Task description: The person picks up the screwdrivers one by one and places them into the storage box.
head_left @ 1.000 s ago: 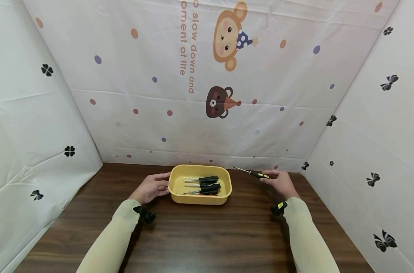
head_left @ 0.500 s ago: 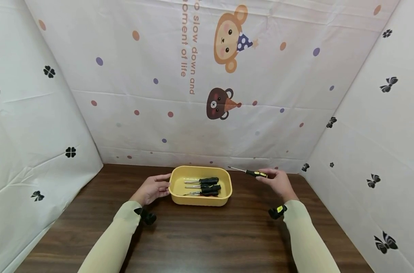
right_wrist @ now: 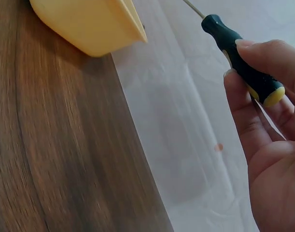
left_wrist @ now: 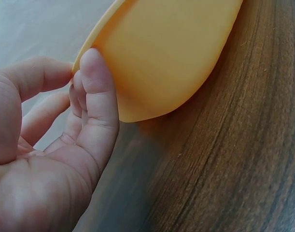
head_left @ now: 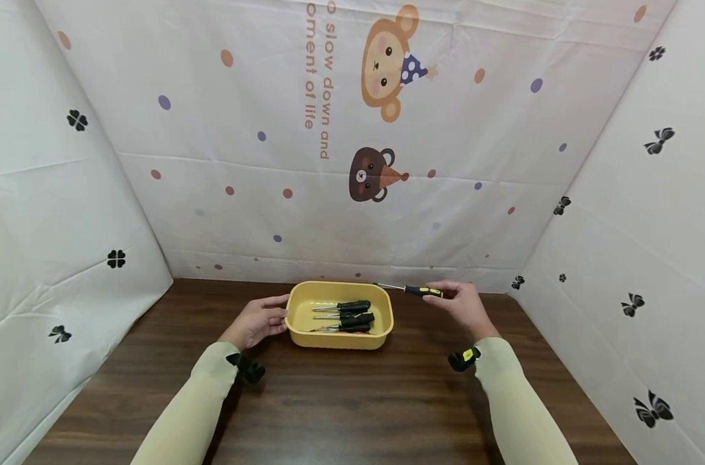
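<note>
A yellow plastic tub (head_left: pixel 335 340) stands toward the back of the table, with several black-handled screwdrivers (head_left: pixel 352 316) lying in it, blades to the left. My left hand (head_left: pixel 256 321) touches the tub's left end from outside, fingertips at the rim and wall in the left wrist view. To the right of the tub, my right hand (head_left: pixel 459 305) pinches a screwdriver (head_left: pixel 422 291) by its black and yellow handle between thumb and fingers. Its thin metal blade points left, and its tip overlaps the tub's far right rim in the head view.
The dark wood-grain table (head_left: pixel 352 407) ends against a printed white cloth backdrop (head_left: pixel 323 226) close behind the tub. Similar white cloths hang on the left (head_left: pixel 56 213) and right (head_left: pixel 620 258). Each wrist wears a small black camera.
My right hand has moved left with the screwdriver, bringing the blade tip from beside the tub to its far right rim. My left hand and the tub have stayed in place.
</note>
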Demonstrator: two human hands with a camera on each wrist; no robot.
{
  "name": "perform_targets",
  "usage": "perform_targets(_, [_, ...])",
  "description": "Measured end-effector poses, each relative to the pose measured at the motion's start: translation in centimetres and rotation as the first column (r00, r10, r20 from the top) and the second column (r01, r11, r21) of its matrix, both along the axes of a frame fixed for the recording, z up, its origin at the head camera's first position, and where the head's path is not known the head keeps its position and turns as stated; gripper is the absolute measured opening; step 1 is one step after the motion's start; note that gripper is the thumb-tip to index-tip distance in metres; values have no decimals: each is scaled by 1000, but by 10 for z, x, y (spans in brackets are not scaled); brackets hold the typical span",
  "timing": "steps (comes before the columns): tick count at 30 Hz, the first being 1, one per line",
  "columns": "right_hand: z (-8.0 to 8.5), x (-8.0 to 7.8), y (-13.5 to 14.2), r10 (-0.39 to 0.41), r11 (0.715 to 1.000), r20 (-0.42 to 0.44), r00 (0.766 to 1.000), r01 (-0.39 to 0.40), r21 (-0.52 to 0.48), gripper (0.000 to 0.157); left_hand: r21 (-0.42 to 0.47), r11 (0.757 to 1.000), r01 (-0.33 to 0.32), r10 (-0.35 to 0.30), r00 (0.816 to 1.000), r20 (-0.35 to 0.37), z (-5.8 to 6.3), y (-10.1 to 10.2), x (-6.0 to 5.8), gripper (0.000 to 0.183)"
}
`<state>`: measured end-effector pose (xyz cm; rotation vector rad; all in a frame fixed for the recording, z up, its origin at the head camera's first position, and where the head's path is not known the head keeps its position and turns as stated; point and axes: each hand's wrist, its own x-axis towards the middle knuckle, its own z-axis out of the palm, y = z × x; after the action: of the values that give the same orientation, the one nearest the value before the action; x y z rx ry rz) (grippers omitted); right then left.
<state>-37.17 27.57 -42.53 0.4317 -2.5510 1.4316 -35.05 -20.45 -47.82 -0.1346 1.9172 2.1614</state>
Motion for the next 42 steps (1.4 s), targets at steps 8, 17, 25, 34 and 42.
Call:
perform_targets(8, [-3,-1,-17,32,999,12,999,-31,-37,37,1,1000,8,-8,1000,-2,1,-2,1,58])
perform_targets(17, [-3,-2,-35,35,998,32,999,-33,-61,34,-17,1000,10,-10,1000,-13,0,0,1,57])
perform_targets(25, [-2,-3,-56,52,994,43,998,-48,-96,33,-3,1000,-5,5,1000,0,1,0,1,58])
perform_targets(34, [0,-4,-79,90,994,54,994,-87,-67,31,7,1000,-7,7,1000,-4,-1,-1,2,59])
perform_targets(42, [2,-7,-97,119,993,51,992,-119,-8,29,20,1000,-2,2,1000,-9,-2,-1,1,59])
